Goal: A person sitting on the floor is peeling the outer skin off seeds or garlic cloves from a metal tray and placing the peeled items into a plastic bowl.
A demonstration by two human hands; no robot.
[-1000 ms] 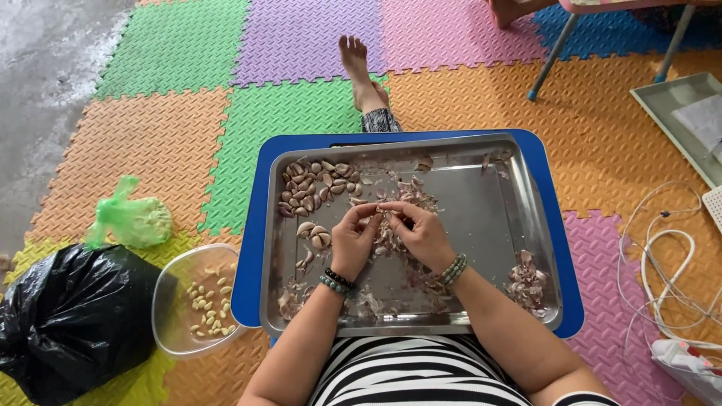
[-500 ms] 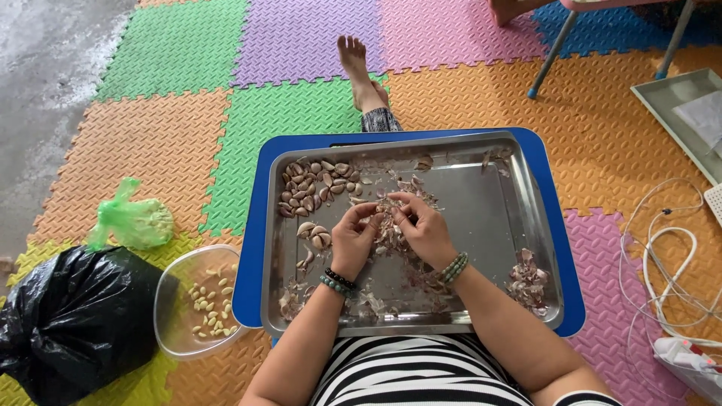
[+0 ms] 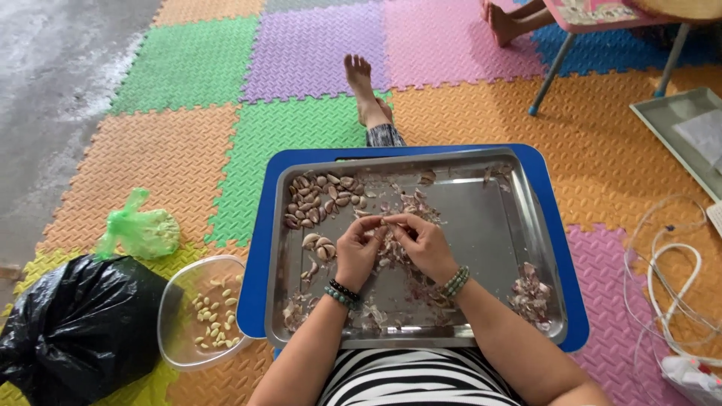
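Observation:
A steel tray [image 3: 481, 225] rests on a blue board [image 3: 263, 248] over my lap. A heap of unpeeled garlic cloves [image 3: 320, 197] lies in its far left corner, and papery skins [image 3: 530, 293] are scattered over the tray. My left hand [image 3: 357, 252] and my right hand [image 3: 421, 244] meet above the middle of the tray, fingertips pinched together on one small garlic clove [image 3: 383, 222]. Both wrists wear bead bracelets. Two loose cloves [image 3: 320, 244] lie just left of my left hand.
A clear plastic bowl [image 3: 177, 301] with several peeled cloves sits left of the board. A black bag [image 3: 68, 331] and a green bag [image 3: 143, 229] lie further left. White cables [image 3: 669, 278] are at the right. My bare foot [image 3: 361, 86] stretches ahead; a chair leg [image 3: 553, 75] and another tray [image 3: 677, 131] stand at the far right.
Both hands stay together over the tray's middle, fingers working slightly on the clove. Nothing else has moved.

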